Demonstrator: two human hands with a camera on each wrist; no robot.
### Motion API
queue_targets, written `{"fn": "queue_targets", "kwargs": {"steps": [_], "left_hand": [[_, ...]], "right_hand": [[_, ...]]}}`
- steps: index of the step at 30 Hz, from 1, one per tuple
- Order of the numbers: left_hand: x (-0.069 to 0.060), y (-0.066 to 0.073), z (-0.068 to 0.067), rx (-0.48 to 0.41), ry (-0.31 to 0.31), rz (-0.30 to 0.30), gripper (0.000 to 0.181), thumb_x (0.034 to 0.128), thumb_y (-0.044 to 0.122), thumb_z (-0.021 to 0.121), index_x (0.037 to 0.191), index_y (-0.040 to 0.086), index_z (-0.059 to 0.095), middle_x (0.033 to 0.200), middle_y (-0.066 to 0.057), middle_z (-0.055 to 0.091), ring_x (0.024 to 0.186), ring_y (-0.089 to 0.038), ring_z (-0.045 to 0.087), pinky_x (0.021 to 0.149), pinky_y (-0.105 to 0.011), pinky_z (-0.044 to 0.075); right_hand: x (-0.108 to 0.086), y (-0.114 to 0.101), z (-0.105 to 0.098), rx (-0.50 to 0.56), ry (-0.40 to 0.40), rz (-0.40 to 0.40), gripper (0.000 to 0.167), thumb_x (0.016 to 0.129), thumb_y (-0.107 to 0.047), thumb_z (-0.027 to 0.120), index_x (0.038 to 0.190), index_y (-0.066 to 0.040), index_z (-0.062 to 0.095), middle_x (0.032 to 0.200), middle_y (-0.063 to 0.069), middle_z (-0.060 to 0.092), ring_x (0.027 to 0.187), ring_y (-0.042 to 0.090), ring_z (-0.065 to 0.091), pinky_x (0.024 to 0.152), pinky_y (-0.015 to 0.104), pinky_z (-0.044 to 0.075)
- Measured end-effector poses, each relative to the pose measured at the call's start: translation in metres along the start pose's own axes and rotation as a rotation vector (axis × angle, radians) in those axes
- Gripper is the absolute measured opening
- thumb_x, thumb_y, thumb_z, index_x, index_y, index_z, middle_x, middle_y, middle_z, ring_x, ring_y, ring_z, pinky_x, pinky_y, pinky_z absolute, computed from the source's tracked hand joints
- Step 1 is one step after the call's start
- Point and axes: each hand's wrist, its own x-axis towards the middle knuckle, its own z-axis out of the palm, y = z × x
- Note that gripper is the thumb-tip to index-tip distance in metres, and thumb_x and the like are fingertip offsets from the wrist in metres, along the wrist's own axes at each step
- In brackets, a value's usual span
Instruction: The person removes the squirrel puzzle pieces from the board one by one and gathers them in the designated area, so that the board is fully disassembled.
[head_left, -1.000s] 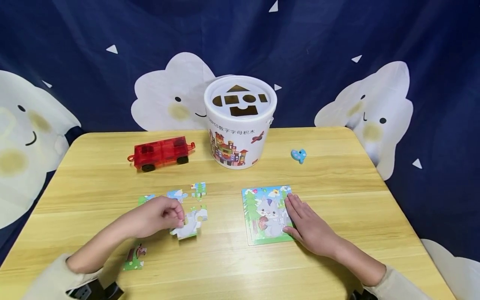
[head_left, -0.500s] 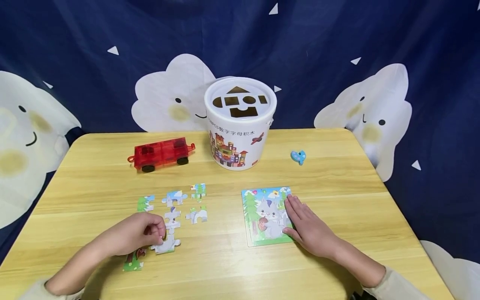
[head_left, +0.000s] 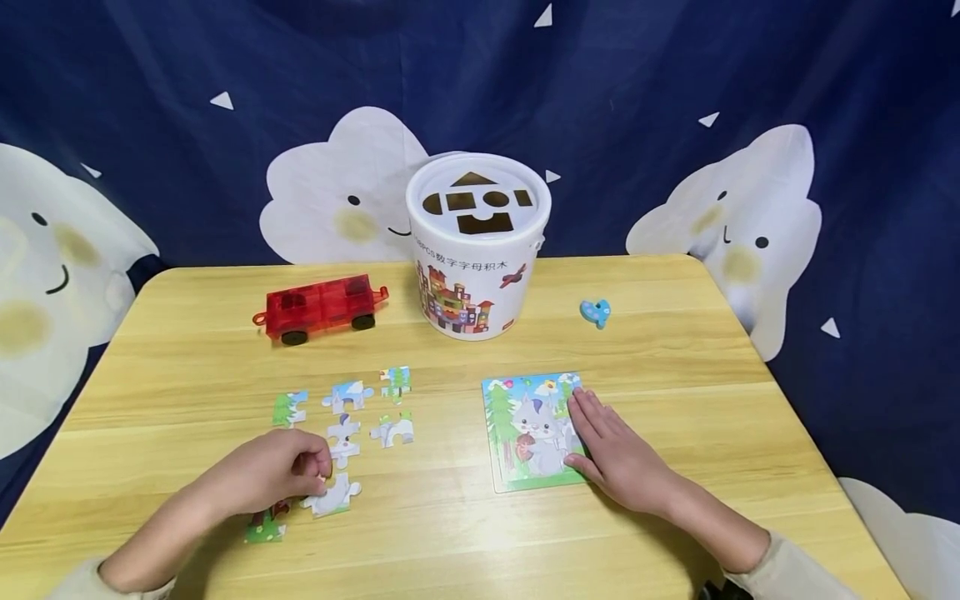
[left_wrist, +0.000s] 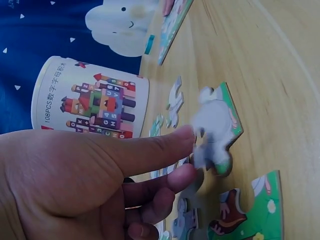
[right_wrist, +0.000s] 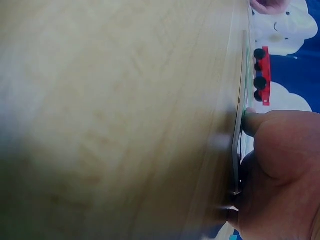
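Observation:
Between thumb and index finger, my left hand (head_left: pixel 273 471) pinches a grey-and-green jigsaw piece (left_wrist: pixel 216 125), which looks tilted and slightly blurred in the left wrist view. In the head view this piece lies just below a piece with the squirrel's face (head_left: pixel 344 440). A brown-and-green corner piece (head_left: pixel 266 527) is partly covered by the left hand. My right hand (head_left: pixel 622 454) rests flat, fingers straight, on the right edge of a square squirrel picture board (head_left: pixel 528 433). The right wrist view shows that board edge-on under the thumb.
Other jigsaw pieces lie around the left hand: a tree piece (head_left: pixel 288 408), a sky piece (head_left: pixel 348 397), a flower piece (head_left: pixel 396 383) and a grey piece (head_left: pixel 392 430). Behind stand a red toy wagon (head_left: pixel 321 307), a white block bucket (head_left: pixel 476 250) and a small blue toy (head_left: pixel 596 312).
My left hand has moved left and toward me with the grey-and-green piece, bringing it below the face piece; over the last half second it barely shifts. The right hand stays put.

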Motion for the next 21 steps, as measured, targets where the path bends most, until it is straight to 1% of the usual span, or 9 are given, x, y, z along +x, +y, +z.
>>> {"fn": "queue_targets", "kwargs": {"steps": [3, 7, 10, 13, 16, 21], "left_hand": [[0.0, 0.001, -0.002, -0.007, 0.0, 0.004, 0.015, 0.088, 0.02, 0.08, 0.088, 0.019, 0.065, 0.072, 0.009, 0.05, 0.063, -0.004, 0.045, 0.06, -0.024, 0.04], [0.002, 0.005, -0.005, -0.029, -0.012, 0.025, 0.013, 0.0901, 0.021, 0.078, 0.092, 0.018, 0.066, 0.073, 0.009, 0.051, 0.063, -0.004, 0.046, 0.061, -0.024, 0.041], [0.005, 0.011, -0.008, -0.046, -0.03, 0.037, 0.011, 0.0915, 0.022, 0.077, 0.094, 0.017, 0.067, 0.073, 0.009, 0.052, 0.062, -0.004, 0.046, 0.06, -0.024, 0.042], [0.009, 0.019, -0.009, -0.053, -0.045, 0.047, 0.009, 0.0926, 0.021, 0.076, 0.094, 0.017, 0.068, 0.074, 0.008, 0.053, 0.063, -0.005, 0.047, 0.06, -0.024, 0.042], [0.014, 0.028, -0.01, -0.023, -0.05, 0.062, 0.008, 0.0934, 0.02, 0.075, 0.095, 0.018, 0.068, 0.076, 0.009, 0.054, 0.064, -0.005, 0.047, 0.059, -0.024, 0.042], [0.026, 0.046, -0.014, 0.033, -0.053, 0.098, 0.007, 0.0944, 0.021, 0.074, 0.094, 0.019, 0.067, 0.073, 0.012, 0.053, 0.063, -0.005, 0.044, 0.059, -0.024, 0.04]], "right_hand": [[0.0, 0.0, 0.001, 0.007, -0.002, -0.001, 0.073, 0.106, -0.035, 0.054, 0.157, 0.008, 0.023, 0.165, 0.025, 0.018, 0.152, 0.04, 0.017, 0.118, 0.058, 0.023], [0.0, 0.0, 0.001, 0.03, 0.002, 0.006, 0.074, 0.105, -0.034, 0.056, 0.157, 0.007, 0.023, 0.165, 0.025, 0.018, 0.152, 0.04, 0.017, 0.118, 0.059, 0.022], [0.001, 0.001, 0.0, 0.061, 0.035, 0.024, 0.077, 0.102, -0.035, 0.063, 0.156, 0.006, 0.027, 0.164, 0.024, 0.022, 0.151, 0.04, 0.021, 0.117, 0.058, 0.025], [0.003, 0.002, 0.0, 0.087, 0.078, 0.042, 0.08, 0.096, -0.036, 0.072, 0.154, 0.004, 0.035, 0.163, 0.022, 0.029, 0.149, 0.04, 0.027, 0.115, 0.058, 0.031], [0.005, 0.003, 0.0, 0.095, 0.1, 0.056, 0.082, 0.091, -0.038, 0.077, 0.152, 0.003, 0.04, 0.161, 0.021, 0.034, 0.147, 0.04, 0.032, 0.112, 0.057, 0.035], [0.005, 0.005, -0.001, 0.111, 0.097, 0.061, 0.083, 0.09, -0.039, 0.078, 0.152, 0.003, 0.041, 0.16, 0.021, 0.035, 0.146, 0.04, 0.034, 0.112, 0.057, 0.036]]}}
